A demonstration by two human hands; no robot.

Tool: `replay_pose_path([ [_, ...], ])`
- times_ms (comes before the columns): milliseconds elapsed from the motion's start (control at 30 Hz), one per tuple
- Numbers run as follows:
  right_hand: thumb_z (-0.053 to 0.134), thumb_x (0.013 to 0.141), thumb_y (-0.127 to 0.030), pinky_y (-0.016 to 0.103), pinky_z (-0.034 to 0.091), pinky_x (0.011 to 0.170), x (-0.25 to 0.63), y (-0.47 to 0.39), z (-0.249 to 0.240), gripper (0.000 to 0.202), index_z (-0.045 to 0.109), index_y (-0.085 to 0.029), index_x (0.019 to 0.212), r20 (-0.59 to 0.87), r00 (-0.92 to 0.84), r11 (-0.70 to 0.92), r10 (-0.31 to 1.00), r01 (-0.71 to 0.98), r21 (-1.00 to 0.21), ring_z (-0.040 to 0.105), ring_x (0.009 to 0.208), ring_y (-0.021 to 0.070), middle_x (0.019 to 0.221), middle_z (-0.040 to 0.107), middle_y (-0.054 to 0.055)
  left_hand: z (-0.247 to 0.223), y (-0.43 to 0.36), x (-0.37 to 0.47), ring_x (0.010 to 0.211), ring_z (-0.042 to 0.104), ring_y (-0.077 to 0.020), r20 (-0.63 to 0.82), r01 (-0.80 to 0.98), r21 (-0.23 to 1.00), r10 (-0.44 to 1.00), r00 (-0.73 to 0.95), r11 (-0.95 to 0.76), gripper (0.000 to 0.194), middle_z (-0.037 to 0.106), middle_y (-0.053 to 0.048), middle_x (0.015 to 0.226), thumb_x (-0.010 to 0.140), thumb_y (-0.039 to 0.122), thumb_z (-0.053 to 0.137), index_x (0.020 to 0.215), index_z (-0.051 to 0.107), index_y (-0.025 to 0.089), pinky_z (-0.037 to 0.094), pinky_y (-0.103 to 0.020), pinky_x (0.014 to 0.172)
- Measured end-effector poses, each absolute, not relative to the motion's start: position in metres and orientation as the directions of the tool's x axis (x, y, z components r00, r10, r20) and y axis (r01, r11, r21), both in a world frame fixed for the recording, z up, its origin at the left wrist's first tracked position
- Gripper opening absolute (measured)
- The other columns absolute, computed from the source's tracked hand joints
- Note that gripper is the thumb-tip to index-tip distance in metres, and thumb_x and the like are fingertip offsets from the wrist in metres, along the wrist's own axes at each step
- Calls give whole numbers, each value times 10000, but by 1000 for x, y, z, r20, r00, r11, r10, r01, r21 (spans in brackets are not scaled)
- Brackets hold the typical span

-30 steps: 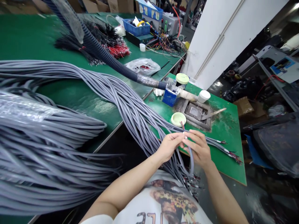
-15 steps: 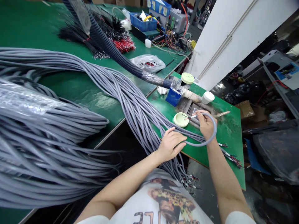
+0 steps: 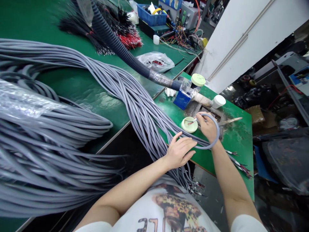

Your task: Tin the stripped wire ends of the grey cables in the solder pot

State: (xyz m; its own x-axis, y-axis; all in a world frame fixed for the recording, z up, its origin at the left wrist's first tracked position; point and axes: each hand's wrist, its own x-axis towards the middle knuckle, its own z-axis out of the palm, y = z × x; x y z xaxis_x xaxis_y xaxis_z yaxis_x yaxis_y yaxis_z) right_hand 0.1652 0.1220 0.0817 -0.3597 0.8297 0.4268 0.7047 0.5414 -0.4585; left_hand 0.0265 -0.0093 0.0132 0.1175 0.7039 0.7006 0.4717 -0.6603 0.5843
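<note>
My right hand (image 3: 208, 128) pinches a grey cable (image 3: 218, 130) close to its stripped end. From there the cable curls round in a loop toward my left hand. Its thin bare-ended wires (image 3: 190, 122) hang over a pale green round dish (image 3: 185, 129); whether they touch its inside I cannot tell. My left hand (image 3: 181, 150) lies with fingers stretched out over the bundle of grey cables (image 3: 145, 106), its fingertips beside the looped cable. More stripped cable ends (image 3: 241, 166) lie past my right wrist.
A ribbed hose (image 3: 120, 48) runs down to a blue box (image 3: 182, 99). Nearby stand a green-lidded container (image 3: 198, 79) and a white cup (image 3: 219, 101). A wooden-looking stick (image 3: 230, 121) lies right of my hand. Coiled grey cables (image 3: 48, 154) fill the left side.
My right hand has moved left with the cable, bringing the wire ends from the dish's right edge to over its middle. The left hand's fingers have spread a little.
</note>
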Motion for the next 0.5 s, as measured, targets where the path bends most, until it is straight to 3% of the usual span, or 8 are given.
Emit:
replay_pose_path([
  [267,492,934,-376,327,416,804,158,121,82,260,689,-238,835,428,-396,556,812,749,-361,613,811,193,836,720,1,12,-8,27,1118,618,-203,702,477,580,702,119,-661,311,721,-74,1077,872,240,564,1178,572,182,186,-510,1161],
  [500,508,923,-375,336,439,816,168,120,92,236,688,-242,847,470,-323,529,821,740,-416,624,816,192,841,714,7,14,-9,25,1206,563,-220,695,495,577,709,122,-650,385,687,-95,1167,875,263,557,1252,534,186,200,-486,1157],
])
